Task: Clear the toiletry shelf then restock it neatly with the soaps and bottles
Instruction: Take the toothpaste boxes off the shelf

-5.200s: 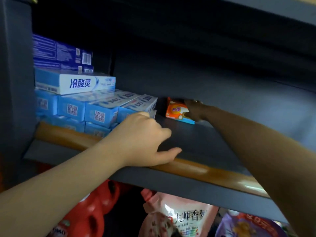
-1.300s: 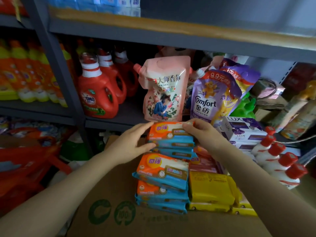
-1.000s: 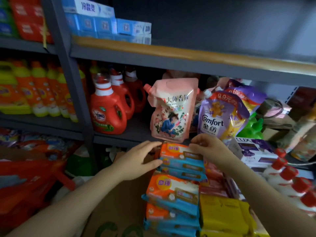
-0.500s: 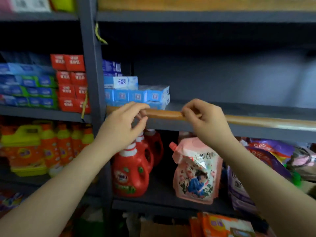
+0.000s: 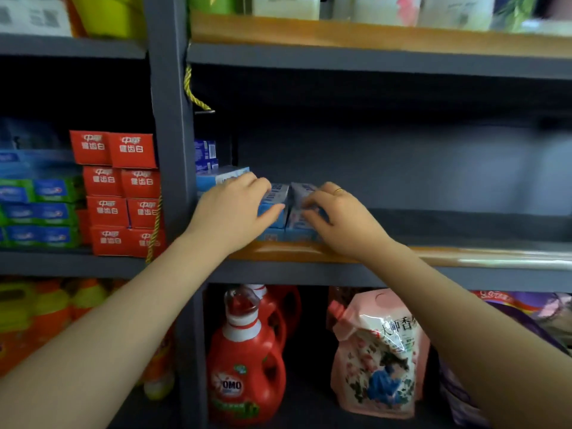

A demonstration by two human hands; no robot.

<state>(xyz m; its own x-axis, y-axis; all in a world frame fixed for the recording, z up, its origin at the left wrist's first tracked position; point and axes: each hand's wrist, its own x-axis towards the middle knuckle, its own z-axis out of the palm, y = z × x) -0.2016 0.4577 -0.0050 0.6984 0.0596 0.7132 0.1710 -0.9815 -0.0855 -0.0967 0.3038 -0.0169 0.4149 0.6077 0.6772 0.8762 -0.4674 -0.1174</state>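
There is one view only, from the camera on my head, so nothing is shared with a second one. It faces straight into the dark grey shelving, close up, about level with the middle shelf point(image 5: 402, 258), whose wooden front edge crosses the frame. My forearms reach in from the bottom corners, and my left hand point(image 5: 235, 212) and right hand point(image 5: 337, 221) sit near the centre. The shelf above and the shelf below point(image 5: 309, 410) are both in frame.
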